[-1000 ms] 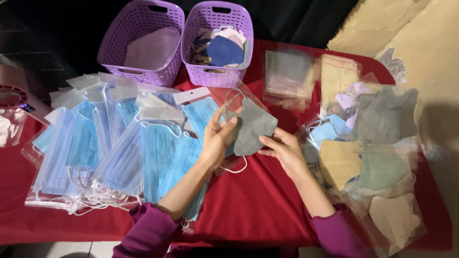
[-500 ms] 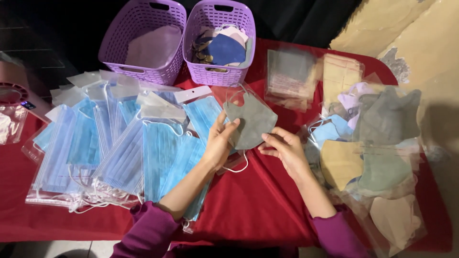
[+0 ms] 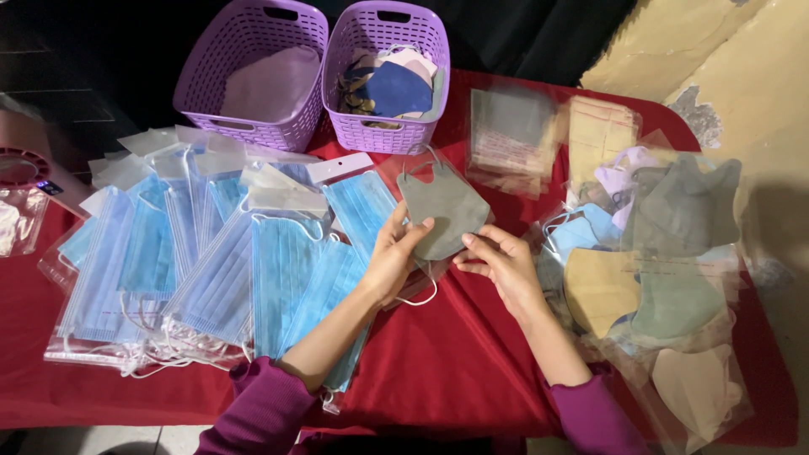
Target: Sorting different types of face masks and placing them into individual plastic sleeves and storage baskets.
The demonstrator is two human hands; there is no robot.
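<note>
Grey folded mask (image 3: 444, 208), seemingly inside a clear plastic sleeve, sits between both hands just above the red-covered bench (image 3: 438, 354), slightly right of the middle of the spread. The left hand (image 3: 393, 253) pinches its lower left edge, thumb on top and fingers beneath, which holds the mask flat and facing up toward the camera. The right hand (image 3: 499, 261) has its fingers curled in at the mask's lower right corner; whether it actually grips the sleeve or only touches its edge I cannot tell. A white ear loop (image 3: 417, 297) trails from under the left hand onto the cloth.

Just left of the hands lies a wide, overlapping fan of blue pleated masks in clear bags (image 3: 211, 261), their white loops spilling toward the near edge; the left forearm rests over the nearest ones. To the right, close beside the right wrist, a loose heap of bagged shaped masks (image 3: 657, 253) in grey, tan, green, pale blue and lilac crowds that side. Behind the grey mask are a stack of empty clear sleeves (image 3: 510, 135) and a tan paper-like stack (image 3: 600, 131). At the far edge stand two purple lattice baskets: the left basket (image 3: 253, 67) holds pale lilac material, the right basket (image 3: 386, 72) a mix of dark blue and light pieces. With piles on both sides, only the strip of cloth under the hands is bare.
</note>
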